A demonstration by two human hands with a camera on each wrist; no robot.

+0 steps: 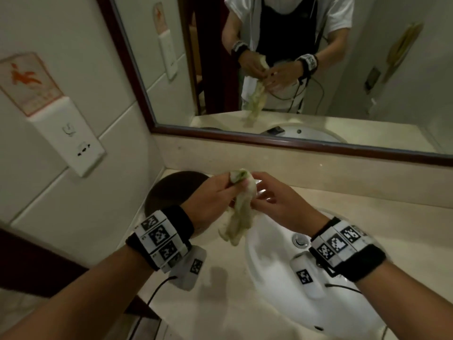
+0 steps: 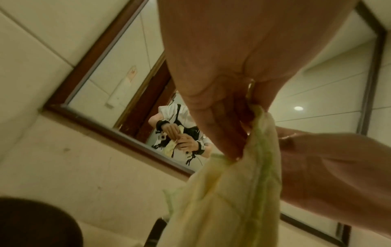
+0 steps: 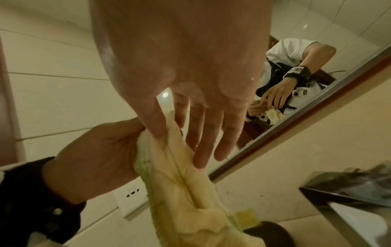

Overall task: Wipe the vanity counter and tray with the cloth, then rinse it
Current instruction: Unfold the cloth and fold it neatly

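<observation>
A damp pale yellow-green cloth hangs twisted in the air above the beige vanity counter, between the dark round tray and the white sink. My left hand grips the cloth's top end with curled fingers. My right hand pinches the same end between thumb and forefinger, its other fingers straight and spread. In the left wrist view the cloth trails down from my left hand. In the right wrist view the thumb of my right hand lies on the cloth.
A framed mirror runs along the back wall and reflects my hands. A wall socket plate is on the tiled left wall. A chrome faucet stands by the sink, whose drain knob shows near my right wrist.
</observation>
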